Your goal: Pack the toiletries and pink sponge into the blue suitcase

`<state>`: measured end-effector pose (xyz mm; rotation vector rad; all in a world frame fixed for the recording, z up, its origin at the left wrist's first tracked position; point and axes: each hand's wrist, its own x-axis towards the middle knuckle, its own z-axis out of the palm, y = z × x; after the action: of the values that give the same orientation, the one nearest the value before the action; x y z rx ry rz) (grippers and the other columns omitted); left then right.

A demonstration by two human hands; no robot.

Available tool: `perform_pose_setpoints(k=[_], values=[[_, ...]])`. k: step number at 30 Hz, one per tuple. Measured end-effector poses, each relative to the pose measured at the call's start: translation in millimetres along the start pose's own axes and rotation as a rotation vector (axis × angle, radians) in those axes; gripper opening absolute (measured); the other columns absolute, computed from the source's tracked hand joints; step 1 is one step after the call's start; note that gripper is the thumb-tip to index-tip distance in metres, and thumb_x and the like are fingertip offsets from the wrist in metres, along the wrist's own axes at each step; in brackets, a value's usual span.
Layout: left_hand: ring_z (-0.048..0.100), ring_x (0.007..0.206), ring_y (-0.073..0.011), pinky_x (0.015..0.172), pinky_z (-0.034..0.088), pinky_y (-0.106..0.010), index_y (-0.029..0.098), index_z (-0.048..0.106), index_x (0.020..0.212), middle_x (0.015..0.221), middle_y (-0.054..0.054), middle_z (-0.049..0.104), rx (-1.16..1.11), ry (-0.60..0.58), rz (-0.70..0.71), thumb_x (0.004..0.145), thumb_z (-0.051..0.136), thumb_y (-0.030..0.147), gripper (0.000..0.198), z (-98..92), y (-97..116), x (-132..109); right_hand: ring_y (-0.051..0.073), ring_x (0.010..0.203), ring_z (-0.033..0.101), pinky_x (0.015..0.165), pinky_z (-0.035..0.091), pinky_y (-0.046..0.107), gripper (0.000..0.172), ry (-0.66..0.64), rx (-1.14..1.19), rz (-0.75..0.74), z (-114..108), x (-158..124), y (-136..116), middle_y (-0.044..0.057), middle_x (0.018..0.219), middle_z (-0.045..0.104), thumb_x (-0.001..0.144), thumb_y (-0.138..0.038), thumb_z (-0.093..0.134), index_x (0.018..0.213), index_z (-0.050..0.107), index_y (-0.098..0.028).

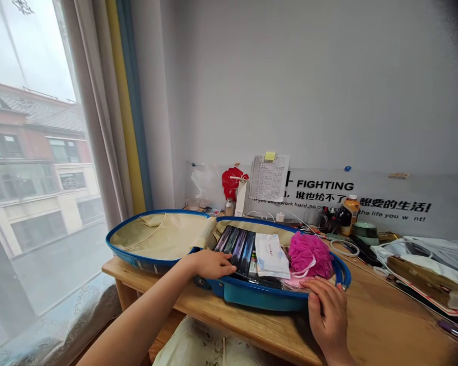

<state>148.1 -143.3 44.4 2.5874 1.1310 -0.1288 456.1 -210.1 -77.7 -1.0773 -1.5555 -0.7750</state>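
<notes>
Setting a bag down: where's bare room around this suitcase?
The open lid's beige lining has room, inside its blue rim. So does the wooden desk right of the right hand. The packed half and the desk's back, with cables, are crowded.

Glossy blue hard plastic on the suitcase shell (257, 297), smooth and shiny along its rim. Matt beige cloth on the lining (168, 236). Shiny dark printed card on the boxes (234, 249), matt white on the packet (272, 255), rough netted pink nylon on the bath puff (311, 254). Smooth, satin-varnished wood across the worktop (366, 325), soft matt fabric in the curtain (95, 101).
</notes>
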Motion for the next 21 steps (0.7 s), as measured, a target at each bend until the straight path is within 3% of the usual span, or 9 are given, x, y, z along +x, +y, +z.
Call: perform_pose_setpoints(k=[3,7,12,15,18,19,21], values=[[0.036,0.139,-0.0264,0.111,0.033,-0.045,0.030,0.057,0.131,0.152,-0.003,0.033,0.011,-0.038,-0.023,0.096,0.020,0.056,0.057,5.6,6.9,8.5,0.019,0.088,0.059,0.099,0.032,0.041,0.027,-0.030,-0.006,0.005,-0.7,-0.9,1.0,0.003,0.087,0.068,0.092,-0.028,0.038,0.091,0.064,-0.023],[0.035,0.139,-0.0285,0.110,0.033,-0.048,0.028,0.055,0.133,0.151,-0.006,0.034,0.015,-0.035,-0.036,0.097,0.027,0.048,0.050,12.3,13.4,17.7,0.020,0.090,0.060,0.099,0.033,0.041,0.028,-0.037,-0.013,0.021,-0.1,-2.9,2.4,0.003,0.086,0.068,0.092,-0.030,0.037,0.090,0.065,-0.024],[0.036,0.139,-0.0305,0.109,0.030,-0.056,0.030,0.057,0.130,0.148,-0.006,0.041,0.033,0.099,-0.053,0.098,0.024,0.044,0.048,20.1,19.4,14.0,0.021,0.093,0.061,0.100,0.034,0.043,0.031,-0.035,-0.012,0.059,0.4,-8.0,3.0,0.004,0.086,0.069,0.092,-0.031,0.036,0.089,0.066,-0.024],[0.031,0.141,-0.0303,0.112,0.022,-0.060,0.032,0.059,0.128,0.150,-0.004,0.040,0.063,0.363,-0.052,0.099,0.025,0.042,0.046,34.9,22.6,8.9,0.022,0.100,0.060,0.101,0.034,0.044,0.028,-0.026,-0.001,0.058,0.2,-7.7,1.7,0.003,0.089,0.069,0.092,-0.027,0.037,0.093,0.065,-0.024],[0.053,0.124,-0.0240,0.108,0.033,-0.048,0.031,0.069,0.111,0.133,-0.002,0.060,0.079,0.737,-0.003,0.097,0.034,0.035,0.039,54.5,21.8,8.0,0.023,0.108,0.058,0.102,0.035,0.047,0.028,-0.043,-0.016,0.058,-0.9,-4.3,-3.9,0.003,0.095,0.068,0.093,-0.026,0.037,0.098,0.064,-0.025],[0.060,0.113,-0.0215,0.104,0.038,-0.044,0.029,0.073,0.102,0.122,-0.002,0.067,0.080,0.806,0.019,0.097,0.035,0.033,0.038,60.1,20.7,8.6,0.024,0.112,0.057,0.102,0.036,0.047,0.028,-0.057,-0.028,0.060,-2.8,-4.4,-7.0,0.004,0.101,0.068,0.093,-0.026,0.037,0.104,0.062,-0.025],[0.067,0.093,-0.0181,0.092,0.045,-0.037,0.026,0.076,0.086,0.103,-0.001,0.074,0.079,0.832,0.048,0.097,0.035,0.032,0.042,67.6,18.1,10.2,0.025,0.122,0.051,0.102,0.039,0.048,0.033,-0.091,-0.052,0.088,-12.4,-10.7,-14.5,0.007,0.117,0.063,0.093,-0.029,0.038,0.121,0.055,-0.024]])
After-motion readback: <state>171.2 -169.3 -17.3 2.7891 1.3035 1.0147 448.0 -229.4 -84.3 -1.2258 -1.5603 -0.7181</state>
